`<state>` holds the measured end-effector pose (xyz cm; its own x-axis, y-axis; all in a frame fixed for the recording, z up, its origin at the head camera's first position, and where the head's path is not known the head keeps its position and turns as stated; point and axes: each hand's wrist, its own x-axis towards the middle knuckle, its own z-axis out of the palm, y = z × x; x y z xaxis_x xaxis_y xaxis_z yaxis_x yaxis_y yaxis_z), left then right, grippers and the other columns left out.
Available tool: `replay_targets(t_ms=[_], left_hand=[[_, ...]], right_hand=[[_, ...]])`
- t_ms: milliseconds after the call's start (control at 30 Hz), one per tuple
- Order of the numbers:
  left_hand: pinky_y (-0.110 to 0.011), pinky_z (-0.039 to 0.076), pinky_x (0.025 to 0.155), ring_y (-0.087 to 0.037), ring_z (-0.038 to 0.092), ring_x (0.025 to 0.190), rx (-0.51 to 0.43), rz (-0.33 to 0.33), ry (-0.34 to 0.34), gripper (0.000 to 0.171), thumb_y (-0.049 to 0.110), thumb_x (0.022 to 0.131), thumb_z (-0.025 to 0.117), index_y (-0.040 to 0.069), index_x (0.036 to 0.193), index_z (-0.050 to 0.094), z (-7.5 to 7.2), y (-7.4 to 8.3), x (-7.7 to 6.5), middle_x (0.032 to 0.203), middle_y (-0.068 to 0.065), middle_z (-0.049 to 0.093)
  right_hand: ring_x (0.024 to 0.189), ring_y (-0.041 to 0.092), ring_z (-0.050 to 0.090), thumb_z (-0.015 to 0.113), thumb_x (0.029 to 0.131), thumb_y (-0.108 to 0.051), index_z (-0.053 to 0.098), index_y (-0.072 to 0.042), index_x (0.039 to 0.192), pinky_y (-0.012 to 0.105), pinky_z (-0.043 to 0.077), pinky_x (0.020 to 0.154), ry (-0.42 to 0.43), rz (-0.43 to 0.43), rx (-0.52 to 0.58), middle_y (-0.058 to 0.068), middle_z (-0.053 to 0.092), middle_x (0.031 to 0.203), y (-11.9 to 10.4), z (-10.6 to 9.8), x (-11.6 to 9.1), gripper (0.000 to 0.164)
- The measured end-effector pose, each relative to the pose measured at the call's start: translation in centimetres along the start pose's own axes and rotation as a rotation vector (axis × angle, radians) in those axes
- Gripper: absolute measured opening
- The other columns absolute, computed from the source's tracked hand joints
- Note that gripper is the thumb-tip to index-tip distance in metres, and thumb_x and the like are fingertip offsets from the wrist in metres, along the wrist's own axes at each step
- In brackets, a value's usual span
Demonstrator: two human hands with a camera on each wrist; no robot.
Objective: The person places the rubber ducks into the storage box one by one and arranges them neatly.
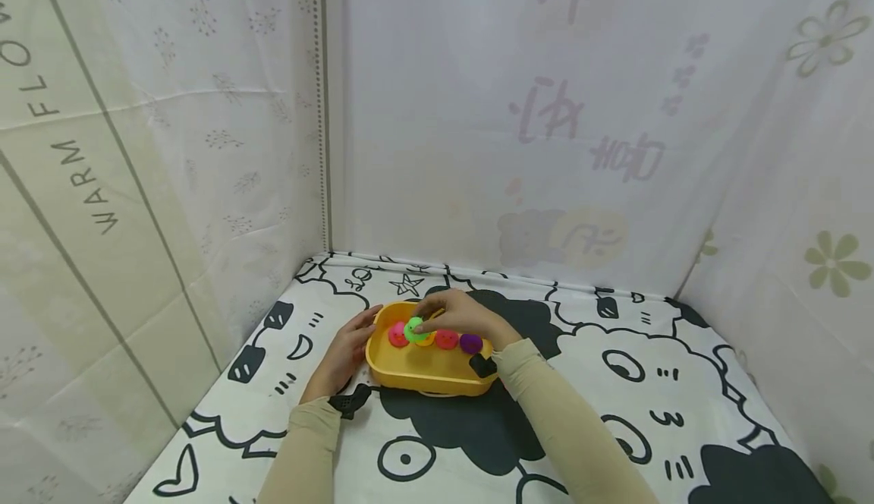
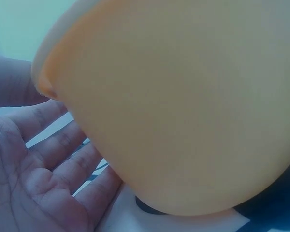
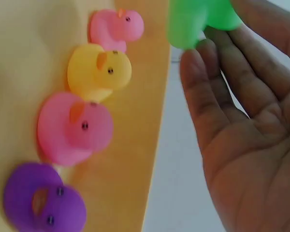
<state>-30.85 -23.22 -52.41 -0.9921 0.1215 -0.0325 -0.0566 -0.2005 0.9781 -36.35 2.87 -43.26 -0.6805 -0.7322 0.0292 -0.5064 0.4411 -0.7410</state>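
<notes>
My right hand pinches a green rubber duck above the yellow tray. In the right wrist view, thumb and fingertips meet that duck at the top edge. A row of rubber ducks sits in the tray there: a small pink duck, a yellow duck, a larger pink duck and a purple duck. My left hand rests against the tray's left end. Seen from the left wrist, its fingers lie extended along the tray's outer wall, thumb by the rim.
A white cloth with black cartoon drawings covers the table under the tray. Pale printed curtains rise at the back, on the left and on the right.
</notes>
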Motion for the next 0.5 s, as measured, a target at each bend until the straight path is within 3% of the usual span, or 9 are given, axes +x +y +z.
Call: replay_targets(t_ms=[233,500], left_hand=[[-0.049,0.032,0.117,-0.031,0.036,0.143,0.012,0.007,0.003,0.05,0.022,0.103,0.05,0.017,0.152,0.043,-0.1,0.1,0.1,0.158,-0.007,0.037],[-0.049,0.032,0.117,-0.032,0.035,0.144,0.03,0.002,-0.013,0.049,0.02,0.104,0.047,0.015,0.153,0.041,0.1,0.1,0.0,0.159,-0.009,0.035]], right_hand=[[0.098,0.008,0.062,0.081,0.086,-0.032,0.074,-0.022,0.11,0.024,0.052,0.088,-0.189,-0.031,-0.112,-0.012,0.07,0.102,-0.6,1.8,2.1,0.027],[0.091,0.01,0.062,0.082,0.085,-0.023,0.073,-0.017,0.106,0.023,0.054,0.084,-0.272,-0.051,-0.101,-0.008,0.07,0.096,-0.5,2.9,2.9,0.023]])
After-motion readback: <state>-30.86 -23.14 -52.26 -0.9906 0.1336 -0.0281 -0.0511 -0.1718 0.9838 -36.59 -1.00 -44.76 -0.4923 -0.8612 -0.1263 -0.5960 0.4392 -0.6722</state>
